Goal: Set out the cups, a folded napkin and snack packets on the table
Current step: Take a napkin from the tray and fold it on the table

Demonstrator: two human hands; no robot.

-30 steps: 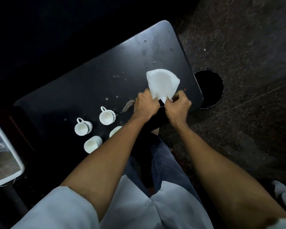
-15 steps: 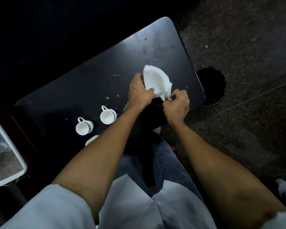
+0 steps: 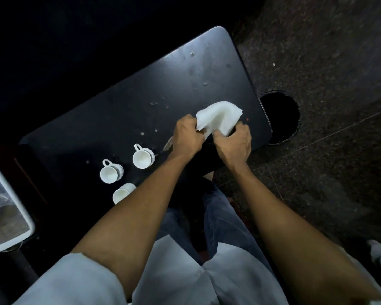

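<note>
A white paper napkin (image 3: 220, 116) is held above the near right part of the black table (image 3: 123, 111), bent over on itself. My left hand (image 3: 188, 137) pinches its left edge and my right hand (image 3: 234, 144) grips its lower right edge. White cups stand on the table to the left of my hands: one cup (image 3: 143, 156) nearest my left wrist, a second cup (image 3: 111, 172) further left, and a third cup (image 3: 121, 193) partly hidden behind my left forearm. No snack packets are visible.
A round dark bin (image 3: 280, 116) stands on the speckled floor just off the table's right edge. A white-rimmed tray or container (image 3: 7, 219) sits at the far left. Crumbs and spots dot the tabletop. My legs are under the near edge.
The napkin has gone from a spread fan shape to a folded-over bundle. My left hand moved up to its side and back down, and both hands kept hold of it.
</note>
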